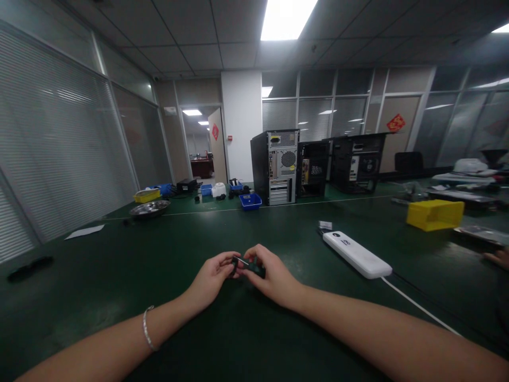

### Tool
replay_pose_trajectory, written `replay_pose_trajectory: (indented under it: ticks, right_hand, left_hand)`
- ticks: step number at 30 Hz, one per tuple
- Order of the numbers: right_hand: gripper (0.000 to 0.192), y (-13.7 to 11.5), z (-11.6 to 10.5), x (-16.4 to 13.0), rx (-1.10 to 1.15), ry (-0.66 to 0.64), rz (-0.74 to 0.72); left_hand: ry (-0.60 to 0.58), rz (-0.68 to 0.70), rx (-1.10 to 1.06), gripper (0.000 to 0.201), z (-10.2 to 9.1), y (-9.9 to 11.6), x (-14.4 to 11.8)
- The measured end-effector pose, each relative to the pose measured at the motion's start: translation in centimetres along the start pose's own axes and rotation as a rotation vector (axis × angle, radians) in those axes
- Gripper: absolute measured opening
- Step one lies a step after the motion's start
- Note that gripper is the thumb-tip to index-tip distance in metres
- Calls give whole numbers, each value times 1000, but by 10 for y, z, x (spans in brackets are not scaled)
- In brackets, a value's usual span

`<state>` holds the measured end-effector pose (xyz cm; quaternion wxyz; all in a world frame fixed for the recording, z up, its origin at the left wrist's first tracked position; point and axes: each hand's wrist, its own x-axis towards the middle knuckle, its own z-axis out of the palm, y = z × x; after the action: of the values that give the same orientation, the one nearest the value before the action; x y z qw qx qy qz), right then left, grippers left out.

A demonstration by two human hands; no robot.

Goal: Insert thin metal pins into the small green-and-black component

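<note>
Hands meet near the white power strip: your left hand and right hand both pinch a small dark part, raised off the green bench, fingers clamped at either end.

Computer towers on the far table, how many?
3. One upright tower at centre, rear panel towards the camera; an open case just right of it; a third further right. More may be hidden behind them.

Both forearms extended; left hand, right hand fingertips pinched together, meeting.
</note>
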<state>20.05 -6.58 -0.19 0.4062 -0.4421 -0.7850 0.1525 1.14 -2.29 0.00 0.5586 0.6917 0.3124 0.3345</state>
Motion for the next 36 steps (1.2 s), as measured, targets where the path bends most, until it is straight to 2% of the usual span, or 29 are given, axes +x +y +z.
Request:
replay_pose_trajectory:
  ticks: [7,13,21,25,33,36]
  right_hand:
    - [14,-1,-1,-2,-3,-62,-53]
    - [14,2,1,-2,-3,-69,-90]
    - [14,2,0,-2,0,-68,-76]
    - [13,-1,-3,-2,10,-56,-86]
    - [15,1,-8,1,-39,-24,-56]
    - [15,2,-8,1,-37,-32,-64]
  left_hand:
    - [74,14,109,25,1,1,1]
    - [15,34,78,28,2,-4,2]
    - [-8,39,47,22,1,5,-2]
    - [-49,35,-28,27,-1,-1,0]
    - [47,58,56,34,-5,-3,-1]
    - [39,41,43,35,-4,0,-3]
